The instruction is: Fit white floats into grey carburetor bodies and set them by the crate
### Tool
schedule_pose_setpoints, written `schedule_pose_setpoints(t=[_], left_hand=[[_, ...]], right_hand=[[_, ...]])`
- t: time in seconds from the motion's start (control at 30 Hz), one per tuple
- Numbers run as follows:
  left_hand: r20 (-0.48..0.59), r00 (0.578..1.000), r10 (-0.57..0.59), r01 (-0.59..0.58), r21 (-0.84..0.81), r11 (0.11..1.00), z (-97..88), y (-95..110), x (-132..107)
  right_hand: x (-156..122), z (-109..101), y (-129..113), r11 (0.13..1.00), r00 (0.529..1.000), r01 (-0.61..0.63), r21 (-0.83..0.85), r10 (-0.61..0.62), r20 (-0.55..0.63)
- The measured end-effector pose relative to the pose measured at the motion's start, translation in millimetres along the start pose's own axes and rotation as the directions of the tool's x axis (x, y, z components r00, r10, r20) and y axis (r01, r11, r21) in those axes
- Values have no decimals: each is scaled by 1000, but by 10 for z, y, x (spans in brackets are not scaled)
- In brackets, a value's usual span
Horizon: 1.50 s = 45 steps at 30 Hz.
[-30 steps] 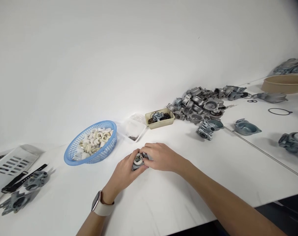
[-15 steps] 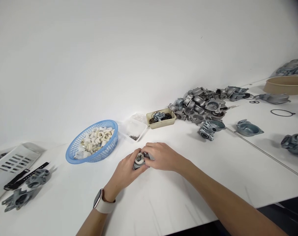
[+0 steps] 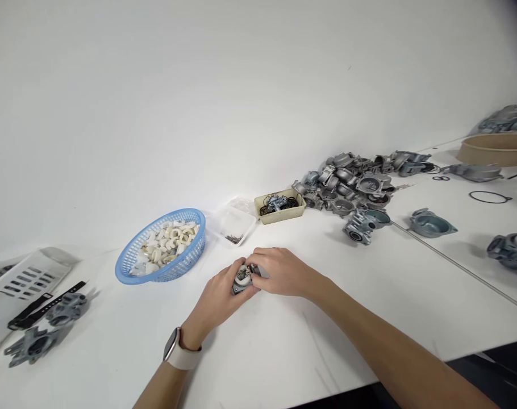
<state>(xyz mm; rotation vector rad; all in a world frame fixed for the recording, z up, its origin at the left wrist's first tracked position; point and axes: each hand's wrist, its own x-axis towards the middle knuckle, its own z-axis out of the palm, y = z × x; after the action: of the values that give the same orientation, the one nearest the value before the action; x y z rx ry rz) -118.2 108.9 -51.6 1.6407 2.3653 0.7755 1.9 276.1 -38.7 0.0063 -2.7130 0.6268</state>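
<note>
Both hands meet over a small grey metal casting point(image 3: 242, 279) on the white table point(image 3: 284, 352). My left hand point(image 3: 218, 298), with a watch on its wrist, curls round the casting from the left and below. My right hand point(image 3: 282, 271) grips it from the right, fingertips pinched at its top. Most of the casting is hidden by the fingers. A blue basket point(image 3: 189, 254) of cream plastic pieces stands just beyond my left hand.
A clear tray point(image 3: 235, 222) with small pins and a beige tray point(image 3: 281, 207) of dark parts sit behind the hands. A heap of grey castings point(image 3: 352, 182) lies at back right, loose castings point(image 3: 431, 221) further right, two more castings point(image 3: 41, 332) at far left.
The view has shifted very slightly. Both hands stay closed on the casting in the same spot.
</note>
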Motion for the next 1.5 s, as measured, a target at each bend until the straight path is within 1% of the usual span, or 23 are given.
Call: schedule_pose_setpoints(t=[0.3, 0.67, 0.93, 1.13, 1.5], left_hand=[[-2, 1000, 11, -11, 7, 1000, 1, -1, 3], [-9, 1000, 11, -10, 23, 1000, 7, 3, -4], [-14, 1000, 22, -21, 27, 999, -13, 43, -6], [-19, 1000, 20, -20, 14, 1000, -21, 47, -3], [-9, 1000, 26, -26, -6, 1000, -21, 40, 1]], right_hand=[[-3, -8, -10, 1000, 1000, -20, 16, 20, 21], [-2, 0, -4, 1000, 1000, -19, 20, 19, 10], [-6, -17, 0, 1000, 1000, 4, 19, -4, 7], [-6, -29, -15, 1000, 1000, -12, 29, 11, 28], [-9, -22, 2, 998, 1000, -19, 54, 18, 25]])
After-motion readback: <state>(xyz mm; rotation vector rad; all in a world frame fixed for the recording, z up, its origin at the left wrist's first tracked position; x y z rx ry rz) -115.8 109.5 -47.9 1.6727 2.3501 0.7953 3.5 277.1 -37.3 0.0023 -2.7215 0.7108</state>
